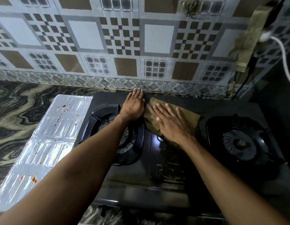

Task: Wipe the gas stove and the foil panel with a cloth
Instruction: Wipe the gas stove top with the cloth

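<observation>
- Gas stove (222, 109), black with two burners, sits on a dark marbled countertop (19, 111) against a patterned tiled wall (124, 38); both hands lie on its top near the back edge.
- Brown cloth (192, 119) lies flat on the stove top between the burners, directly under the right fingers and sticking out beyond their tips and to their right.
- Right hand (171, 125) presses palm-down on the cloth, fingers (160, 109) straight and spread apart.
- Left hand (132, 106) lies flat on the bare stove top just left of the cloth, fingers (138, 93) straight and pressed together, tips at the back edge of the stove, close to the wall.
- Left burner (100, 120) is below and left of the left fingers, partly hidden by the forearm.
- Right burner (240, 143) is well to the right of the right fingers.
- Foil panel (56, 127), silver and creased, lies flat on the countertop well left of the left fingers, touching the stove's left side, with orange-red spots on it.
- White cable (284, 51) hangs at the far right.
</observation>
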